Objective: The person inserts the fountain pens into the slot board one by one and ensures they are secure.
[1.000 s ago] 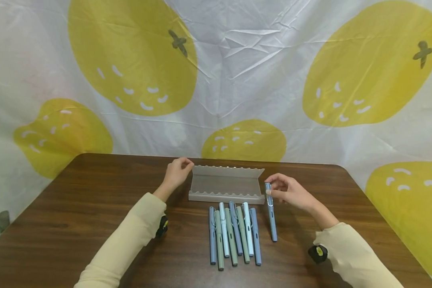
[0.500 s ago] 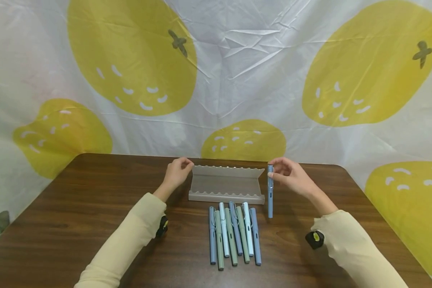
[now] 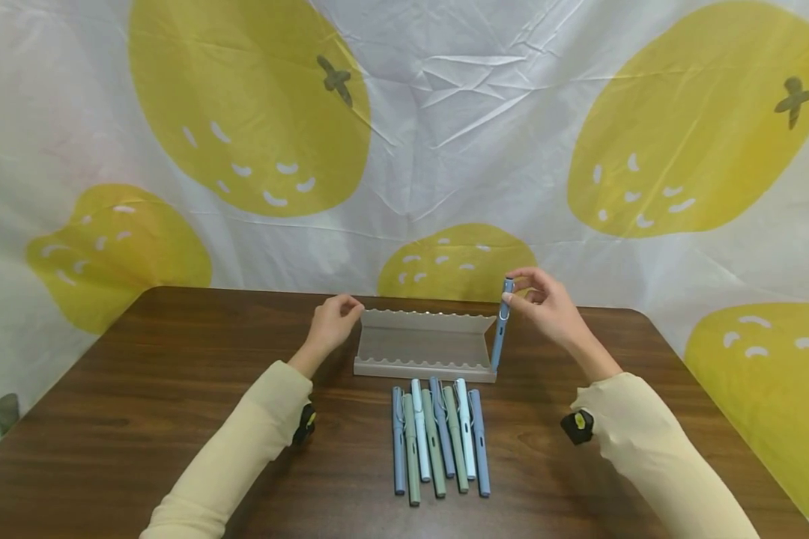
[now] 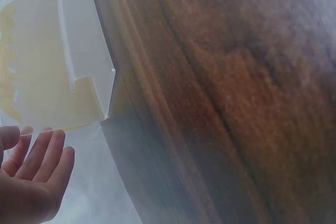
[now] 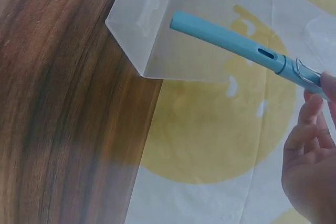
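In the head view a translucent pen stand (image 3: 423, 346) with scalloped edges sits toward the back of the table. At its back left corner my left hand (image 3: 332, 323) pinches the edge between thumb and fingers; the left wrist view shows the same hand (image 4: 37, 174) at the stand's edge. My right hand (image 3: 546, 305) grips a blue capped pen (image 3: 501, 329) by its cap end, steeply tilted at the stand's right end. The right wrist view shows the pen (image 5: 226, 40) with its barrel end over the stand; whether they touch I cannot tell.
Several blue, green and pale blue pens (image 3: 438, 438) lie side by side in front of the stand. The brown wooden table (image 3: 243, 449) ends at a white cloth (image 3: 458, 150) printed with yellow fruit.
My right hand has carried the blue pen away from me and up, then left to the stand's right end. The left hand has stayed at the stand's corner.
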`<state>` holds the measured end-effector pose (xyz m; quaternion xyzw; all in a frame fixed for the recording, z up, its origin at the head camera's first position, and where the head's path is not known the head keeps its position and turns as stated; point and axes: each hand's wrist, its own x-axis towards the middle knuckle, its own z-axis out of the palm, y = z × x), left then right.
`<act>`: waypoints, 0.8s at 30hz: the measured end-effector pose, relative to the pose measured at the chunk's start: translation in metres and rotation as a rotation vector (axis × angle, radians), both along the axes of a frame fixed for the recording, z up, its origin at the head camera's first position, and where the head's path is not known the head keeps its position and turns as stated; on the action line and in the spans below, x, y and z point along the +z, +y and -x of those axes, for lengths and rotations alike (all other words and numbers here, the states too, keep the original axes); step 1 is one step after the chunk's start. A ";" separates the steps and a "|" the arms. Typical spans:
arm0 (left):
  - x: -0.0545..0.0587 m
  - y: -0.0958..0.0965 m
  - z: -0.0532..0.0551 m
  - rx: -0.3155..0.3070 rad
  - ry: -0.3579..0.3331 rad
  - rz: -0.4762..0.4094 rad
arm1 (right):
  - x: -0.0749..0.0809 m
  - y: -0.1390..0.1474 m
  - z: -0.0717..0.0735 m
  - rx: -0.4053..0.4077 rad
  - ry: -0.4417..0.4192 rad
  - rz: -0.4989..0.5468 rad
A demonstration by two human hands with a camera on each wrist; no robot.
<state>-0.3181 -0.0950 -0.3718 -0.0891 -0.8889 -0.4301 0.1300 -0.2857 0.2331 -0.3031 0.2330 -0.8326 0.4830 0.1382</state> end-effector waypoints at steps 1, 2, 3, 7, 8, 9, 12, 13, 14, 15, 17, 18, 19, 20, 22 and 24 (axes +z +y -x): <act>0.000 0.000 0.000 -0.002 0.001 0.000 | 0.002 -0.003 -0.002 0.002 0.014 0.019; 0.000 0.000 0.000 -0.004 0.002 -0.001 | 0.004 -0.005 -0.003 0.003 0.030 0.030; 0.000 0.000 0.000 -0.005 0.002 -0.003 | 0.005 -0.008 -0.004 0.003 0.042 0.040; 0.000 0.000 -0.001 -0.007 0.009 -0.003 | 0.005 -0.014 -0.006 -0.007 0.073 0.050; 0.000 0.000 -0.001 -0.006 0.008 -0.005 | 0.004 -0.015 -0.005 -0.008 0.080 0.046; 0.000 0.000 -0.001 -0.005 0.005 -0.006 | 0.002 -0.016 -0.005 -0.011 0.082 0.044; 0.000 0.000 -0.001 -0.007 0.007 -0.007 | -0.002 -0.016 -0.004 -0.019 0.087 0.031; 0.000 0.000 -0.001 -0.008 0.009 -0.008 | -0.003 -0.017 -0.003 -0.021 0.088 0.025; 0.000 0.000 -0.001 -0.008 0.007 -0.011 | -0.005 -0.016 -0.003 -0.023 0.086 0.017; 0.000 0.000 -0.001 -0.009 0.011 -0.010 | -0.006 -0.016 -0.003 -0.027 0.081 0.012; 0.000 -0.001 -0.001 -0.012 0.019 -0.008 | -0.007 -0.016 -0.003 -0.025 0.069 0.004; 0.000 -0.001 -0.001 -0.011 0.019 -0.008 | -0.008 -0.016 -0.002 -0.022 0.060 0.002; 0.000 -0.001 -0.001 -0.012 0.019 -0.009 | -0.009 -0.016 -0.002 -0.020 0.054 0.001; 0.000 -0.001 -0.002 -0.012 0.020 -0.007 | -0.009 -0.015 -0.001 -0.018 0.045 0.001; 0.000 -0.001 -0.002 -0.015 0.022 -0.005 | -0.010 -0.015 0.000 -0.012 0.029 0.000; 0.001 -0.001 -0.003 -0.015 0.022 -0.006 | -0.011 -0.014 0.001 -0.008 0.015 -0.003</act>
